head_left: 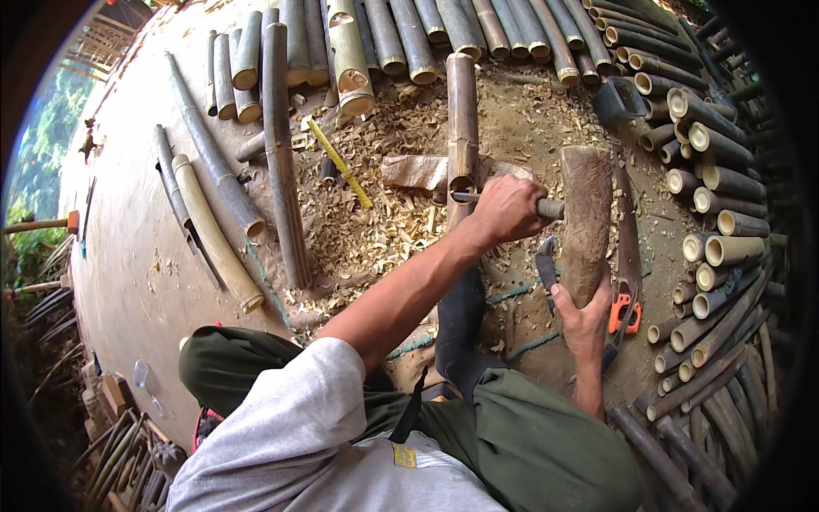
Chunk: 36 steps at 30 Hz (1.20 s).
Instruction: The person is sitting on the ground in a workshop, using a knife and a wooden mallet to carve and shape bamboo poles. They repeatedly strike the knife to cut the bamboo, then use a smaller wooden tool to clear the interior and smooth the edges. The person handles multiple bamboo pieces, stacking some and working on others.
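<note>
My left hand is closed round a chisel, its handle end pointing right. The chisel's dark blade reaches left to an opening cut in a dark bamboo tube. That tube lies pointing away from me, its near part by my dark-covered leg. In my right hand is a thick wooden mallet, gripped at its near end. The mallet's broad part stands just right of the chisel handle; I cannot tell whether they touch. A flat wooden piece lies crosswise under the tube.
Wood shavings cover the ground. A yellow folding rule lies left of the tube. Right of the mallet is a saw with an orange handle; a curved blade lies nearer. Stacked bamboo lines the right; a dark container sits beside it.
</note>
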Tool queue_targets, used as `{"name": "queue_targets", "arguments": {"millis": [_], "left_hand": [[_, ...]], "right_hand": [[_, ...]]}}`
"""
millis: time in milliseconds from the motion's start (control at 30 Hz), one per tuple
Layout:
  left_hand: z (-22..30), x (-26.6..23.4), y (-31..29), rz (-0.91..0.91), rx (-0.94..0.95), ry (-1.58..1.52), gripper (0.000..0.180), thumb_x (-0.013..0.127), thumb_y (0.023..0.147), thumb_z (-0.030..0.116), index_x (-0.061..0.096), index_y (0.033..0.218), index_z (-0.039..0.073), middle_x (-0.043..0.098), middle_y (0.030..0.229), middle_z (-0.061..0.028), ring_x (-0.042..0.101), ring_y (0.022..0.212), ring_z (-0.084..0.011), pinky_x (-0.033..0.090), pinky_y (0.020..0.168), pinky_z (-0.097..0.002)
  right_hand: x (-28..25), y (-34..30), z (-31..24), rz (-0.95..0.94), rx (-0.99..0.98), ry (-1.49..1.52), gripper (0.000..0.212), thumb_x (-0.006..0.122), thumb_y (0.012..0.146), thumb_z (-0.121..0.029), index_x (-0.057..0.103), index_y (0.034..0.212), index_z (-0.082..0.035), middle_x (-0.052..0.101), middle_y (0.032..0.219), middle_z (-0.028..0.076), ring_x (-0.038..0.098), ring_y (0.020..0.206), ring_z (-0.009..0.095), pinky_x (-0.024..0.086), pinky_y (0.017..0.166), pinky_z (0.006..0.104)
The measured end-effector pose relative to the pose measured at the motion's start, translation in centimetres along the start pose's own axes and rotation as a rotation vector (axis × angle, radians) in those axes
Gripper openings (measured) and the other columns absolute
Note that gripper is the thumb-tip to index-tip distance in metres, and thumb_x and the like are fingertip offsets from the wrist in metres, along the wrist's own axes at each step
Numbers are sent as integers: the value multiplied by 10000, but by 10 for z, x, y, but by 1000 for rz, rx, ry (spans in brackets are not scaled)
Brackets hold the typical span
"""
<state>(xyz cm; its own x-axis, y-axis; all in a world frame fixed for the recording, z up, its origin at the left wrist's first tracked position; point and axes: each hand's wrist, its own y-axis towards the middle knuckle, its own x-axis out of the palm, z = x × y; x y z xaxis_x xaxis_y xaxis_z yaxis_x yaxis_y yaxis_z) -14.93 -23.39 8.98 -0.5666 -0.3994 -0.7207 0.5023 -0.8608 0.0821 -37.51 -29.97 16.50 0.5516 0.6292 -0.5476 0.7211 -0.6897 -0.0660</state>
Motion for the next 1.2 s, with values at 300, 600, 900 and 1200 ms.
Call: {"name": "queue_targets", "arguments": {"millis": [300,600,900,1200], "left_hand": [[-2,-16,-31,157,147,-137,224,780,824,305,704,878,102,714,784,-155,724,810,-394,572,713,-501],[-26,-58,33,-105,-29,-573,284,731,865,365,689,790,95,697,694,-92,689,616,-217,587,593,-416],[-60,-23,89,-578,5,-397,384,785,882,419,712,729,74,667,650,-43,636,618,-167,506,604,-381],[-73,-22,97,-517,86,-503,356,793,903,360,693,730,66,643,622,-8,609,556,-113,490,526,-317]], "right_hand": [[-12,-15,-27,191,-139,133,671,762,855,-185,474,1415,48,643,1113,153,647,886,220,544,833,365],[-11,3,-49,-117,164,550,686,746,828,-215,466,1406,25,630,1073,131,669,814,190,585,652,340],[-39,30,-28,33,191,651,581,719,877,-256,520,1317,67,654,1059,195,681,783,213,618,634,343],[-20,107,-67,-210,-82,-202,606,788,854,-146,550,1389,12,702,1168,149,699,1033,233,529,994,386]]}}
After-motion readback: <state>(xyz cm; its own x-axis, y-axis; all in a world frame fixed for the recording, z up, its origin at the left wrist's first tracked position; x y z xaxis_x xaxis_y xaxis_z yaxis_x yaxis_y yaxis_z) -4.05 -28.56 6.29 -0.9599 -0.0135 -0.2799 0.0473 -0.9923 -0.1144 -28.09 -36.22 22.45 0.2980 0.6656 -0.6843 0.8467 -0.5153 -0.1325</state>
